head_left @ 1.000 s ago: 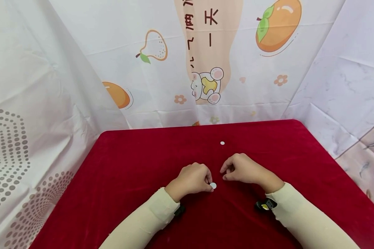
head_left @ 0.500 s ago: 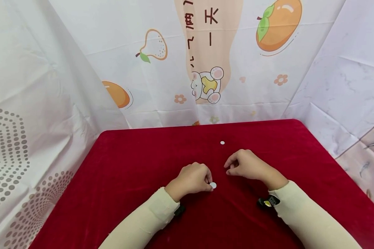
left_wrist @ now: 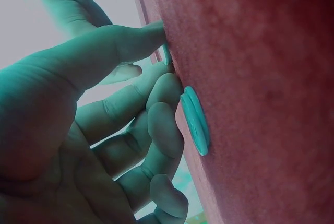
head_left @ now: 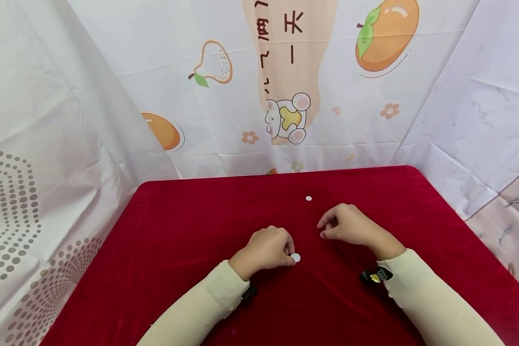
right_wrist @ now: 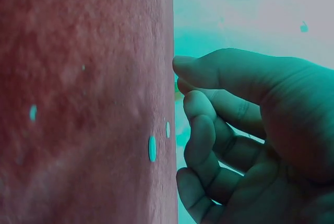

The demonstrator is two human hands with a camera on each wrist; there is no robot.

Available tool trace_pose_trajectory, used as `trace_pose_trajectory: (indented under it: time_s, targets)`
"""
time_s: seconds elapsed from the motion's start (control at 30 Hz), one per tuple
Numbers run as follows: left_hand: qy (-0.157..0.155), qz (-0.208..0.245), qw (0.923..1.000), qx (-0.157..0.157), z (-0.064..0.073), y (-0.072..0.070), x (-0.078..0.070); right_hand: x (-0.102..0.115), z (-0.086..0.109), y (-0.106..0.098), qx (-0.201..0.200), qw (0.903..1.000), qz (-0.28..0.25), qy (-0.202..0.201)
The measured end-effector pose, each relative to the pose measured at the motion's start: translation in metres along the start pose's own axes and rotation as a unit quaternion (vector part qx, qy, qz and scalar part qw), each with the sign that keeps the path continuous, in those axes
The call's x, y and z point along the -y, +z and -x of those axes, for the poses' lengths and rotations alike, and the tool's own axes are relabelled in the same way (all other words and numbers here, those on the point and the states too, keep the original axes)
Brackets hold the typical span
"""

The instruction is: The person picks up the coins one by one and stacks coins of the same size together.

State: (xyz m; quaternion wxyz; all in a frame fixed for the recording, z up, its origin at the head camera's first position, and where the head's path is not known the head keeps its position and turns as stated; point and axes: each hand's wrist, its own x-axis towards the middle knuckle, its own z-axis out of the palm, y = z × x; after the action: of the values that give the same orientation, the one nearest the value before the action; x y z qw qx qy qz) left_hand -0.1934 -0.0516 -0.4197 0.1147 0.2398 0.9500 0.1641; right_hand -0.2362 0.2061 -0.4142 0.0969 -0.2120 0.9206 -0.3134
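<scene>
My left hand (head_left: 265, 247) rests low on the red cloth, its thumb and forefinger pinching the edge of a small white round disc (head_left: 296, 258). In the left wrist view that disc (left_wrist: 166, 54) shows between the two fingertips. Two more flat discs (left_wrist: 194, 122), one against the other, lie by the curled fingers; the hand hides them in the head view. My right hand (head_left: 350, 225) hovers to the right, fingers loosely bent and nothing between them. Beyond it lies a smaller-looking white disc (head_left: 309, 198).
A red velvet cloth (head_left: 190, 226) covers the table. Printed curtains (head_left: 220, 110) stand behind it and at both sides. Several pale discs, one of them a thin disc (right_wrist: 152, 149), dot the cloth in the right wrist view. Dark bands with small devices (head_left: 376, 275) sit at the wrists.
My right hand has drawn away from the left one, moving right and toward the far side of the table. The left hand and the discs have stayed in place.
</scene>
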Motion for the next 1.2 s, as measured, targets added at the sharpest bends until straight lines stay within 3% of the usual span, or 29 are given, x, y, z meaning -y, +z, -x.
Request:
trace_pose_trajectory:
  time_s: [1.2]
  targets:
    - [-0.004,0.004,1.0,-0.002,-0.001,0.002,0.001,-0.032,-0.006,-0.009,-0.016,0.9986,0.008,0.051]
